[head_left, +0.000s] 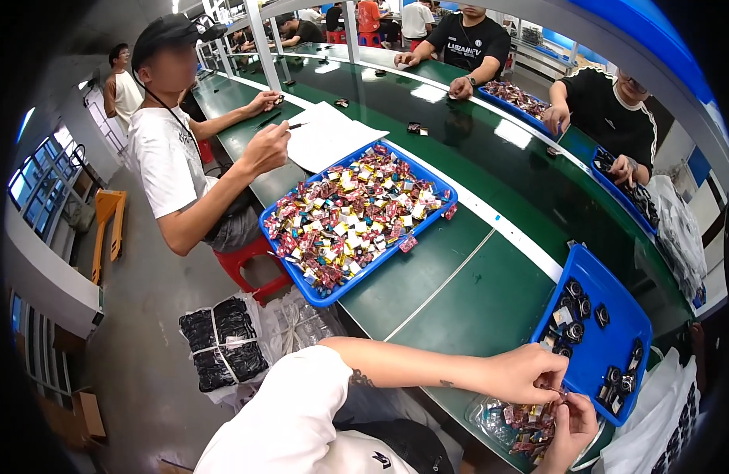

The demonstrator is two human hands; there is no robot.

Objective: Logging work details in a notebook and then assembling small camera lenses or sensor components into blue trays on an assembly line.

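Observation:
At the lower right, my left hand [530, 374] is closed, its fingertips pinched together. My right hand [574, 430] meets it from below, thumb and fingers also pinched. Both hold a tiny reddish part between them, mostly hidden by the fingers. Directly under the hands, a clear plastic tray [483, 412] holds a heap of small red circuit boards [530, 419]. Just beyond the hands lies a blue tray [609, 296] with several black round-faced parts [570, 332] along its sides.
A large blue tray [321, 299] heaped with small red, white and yellow parts stands left on the green table [427, 292]. A co-worker [171, 150] sits beyond it near white paper [325, 134]. Two others sit across the conveyor. White bags [649, 430] stand at right, wrapped bundles [222, 344] below left.

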